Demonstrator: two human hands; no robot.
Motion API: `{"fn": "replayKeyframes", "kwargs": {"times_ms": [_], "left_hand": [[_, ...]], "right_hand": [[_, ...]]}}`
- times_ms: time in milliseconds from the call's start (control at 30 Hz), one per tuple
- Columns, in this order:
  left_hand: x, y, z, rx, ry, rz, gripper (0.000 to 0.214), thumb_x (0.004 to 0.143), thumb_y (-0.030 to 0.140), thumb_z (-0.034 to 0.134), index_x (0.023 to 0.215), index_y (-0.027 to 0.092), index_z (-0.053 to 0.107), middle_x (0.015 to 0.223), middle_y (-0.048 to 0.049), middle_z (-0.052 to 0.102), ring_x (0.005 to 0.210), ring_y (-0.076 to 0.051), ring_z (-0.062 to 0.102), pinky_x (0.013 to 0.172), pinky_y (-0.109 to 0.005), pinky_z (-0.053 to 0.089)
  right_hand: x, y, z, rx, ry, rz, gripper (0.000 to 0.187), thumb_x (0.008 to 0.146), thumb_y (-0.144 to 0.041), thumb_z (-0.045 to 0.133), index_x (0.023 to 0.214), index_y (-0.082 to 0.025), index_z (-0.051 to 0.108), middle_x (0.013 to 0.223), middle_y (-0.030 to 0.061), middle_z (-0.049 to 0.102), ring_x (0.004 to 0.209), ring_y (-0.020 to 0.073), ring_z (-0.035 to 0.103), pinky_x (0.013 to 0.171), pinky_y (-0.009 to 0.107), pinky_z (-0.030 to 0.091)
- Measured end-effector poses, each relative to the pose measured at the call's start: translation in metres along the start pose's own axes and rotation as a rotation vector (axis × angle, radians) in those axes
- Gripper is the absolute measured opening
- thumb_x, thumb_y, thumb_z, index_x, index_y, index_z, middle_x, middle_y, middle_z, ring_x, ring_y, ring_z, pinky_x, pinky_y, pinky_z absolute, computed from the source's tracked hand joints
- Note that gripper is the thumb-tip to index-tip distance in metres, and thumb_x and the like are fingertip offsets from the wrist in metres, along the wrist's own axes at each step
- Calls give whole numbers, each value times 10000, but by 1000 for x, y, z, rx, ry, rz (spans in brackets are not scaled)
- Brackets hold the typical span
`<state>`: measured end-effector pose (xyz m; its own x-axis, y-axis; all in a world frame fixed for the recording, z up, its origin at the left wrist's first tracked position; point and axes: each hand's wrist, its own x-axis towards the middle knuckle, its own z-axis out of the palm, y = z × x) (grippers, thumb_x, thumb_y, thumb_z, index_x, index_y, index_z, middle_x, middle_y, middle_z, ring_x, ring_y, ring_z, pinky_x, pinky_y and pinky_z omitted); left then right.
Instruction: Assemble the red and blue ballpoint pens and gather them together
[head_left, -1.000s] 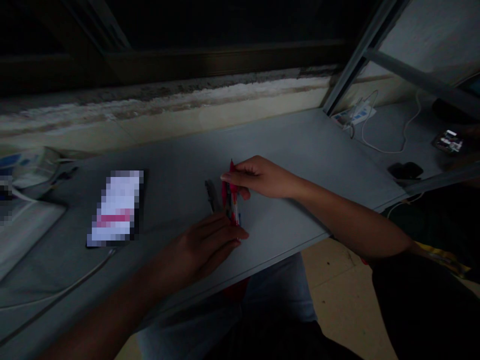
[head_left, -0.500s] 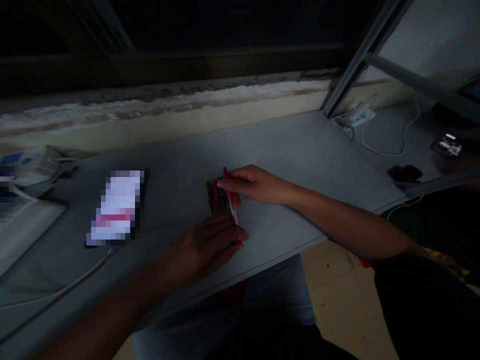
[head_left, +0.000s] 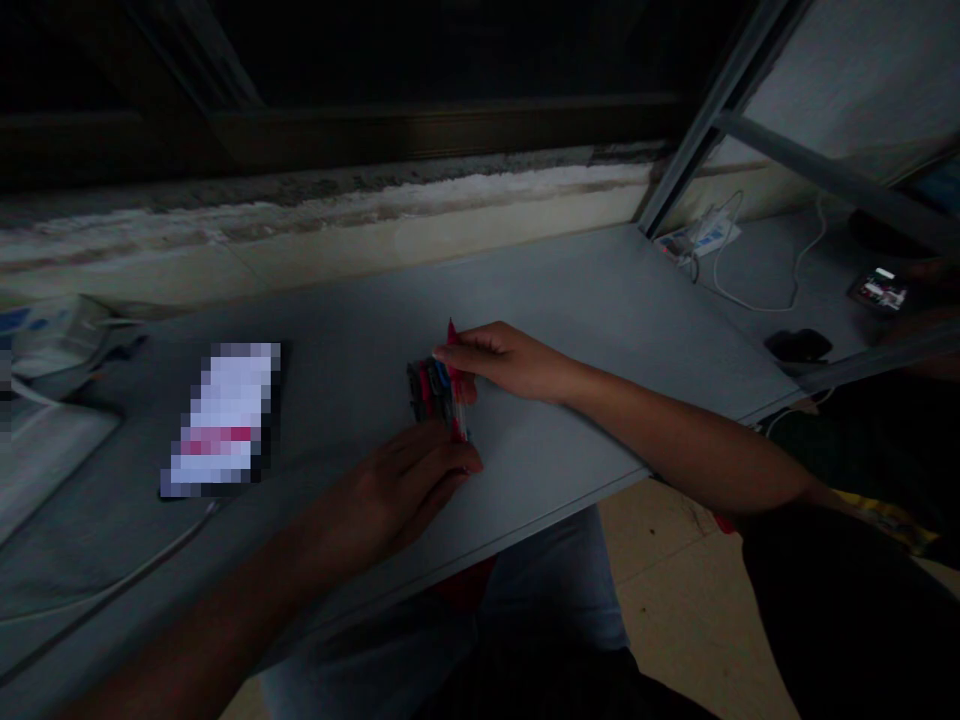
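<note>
A small bunch of pens [head_left: 435,392], red, blue and dark, lies side by side on the grey desk [head_left: 585,300] in dim light. My right hand [head_left: 504,360] comes in from the right and pinches a red pen at the bunch's right side, fingers closed around it. My left hand [head_left: 397,490] lies flat on the desk just in front of the pens, fingers stretched out and touching their near ends.
A phone with a lit screen [head_left: 221,420] lies to the left, with a cable [head_left: 112,585] running from it. Bags and papers [head_left: 52,350] sit at far left. A power strip with white cables [head_left: 697,240], a dark object [head_left: 799,346] and another phone [head_left: 874,290] lie beyond a metal frame post [head_left: 690,140].
My right hand has brought the red pen left against the other pens, which are now gathered into a tighter bunch. My left hand has stayed at their near ends.
</note>
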<state>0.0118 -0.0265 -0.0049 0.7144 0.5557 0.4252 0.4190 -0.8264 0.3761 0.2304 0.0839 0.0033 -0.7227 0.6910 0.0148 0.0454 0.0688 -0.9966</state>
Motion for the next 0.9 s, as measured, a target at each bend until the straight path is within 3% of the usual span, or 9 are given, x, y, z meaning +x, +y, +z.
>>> {"fn": "replayKeyframes", "kwargs": {"times_ms": [267,467,600,900], "left_hand": [[-1,0,1,-11,24,3,181,1185,168,495,1198,217,669,1042,-45,766,957,-193,758,880,-303,638],[2,-1,0,13,43,43,163,1179,140,508,1189,200,659,1005,-39,763,900,-180,747,853,-287,619],[2,-2,1,14,39,63,131,1187,194,532,1242,197,650,1048,-54,784,1009,-205,771,929,-314,633],[0,-3,-1,-3,26,31,153,1169,148,522,1216,216,651,1010,-37,769,915,-190,751,842,-301,628]], "right_hand": [[-2,-2,-3,-100,-8,-56,585,1070,-687,641,773,-183,641,668,-29,659,678,115,617,741,288,474],[-3,-3,-4,-111,-11,-38,580,1072,-690,630,790,-184,638,674,-23,669,671,116,622,728,291,471],[-4,-4,-4,-116,-16,-43,587,1065,-699,633,786,-183,635,667,-21,671,663,119,627,724,290,473],[-3,-2,-2,-98,-7,-29,581,1072,-687,638,779,-185,638,656,-24,664,651,118,626,708,282,482]]}}
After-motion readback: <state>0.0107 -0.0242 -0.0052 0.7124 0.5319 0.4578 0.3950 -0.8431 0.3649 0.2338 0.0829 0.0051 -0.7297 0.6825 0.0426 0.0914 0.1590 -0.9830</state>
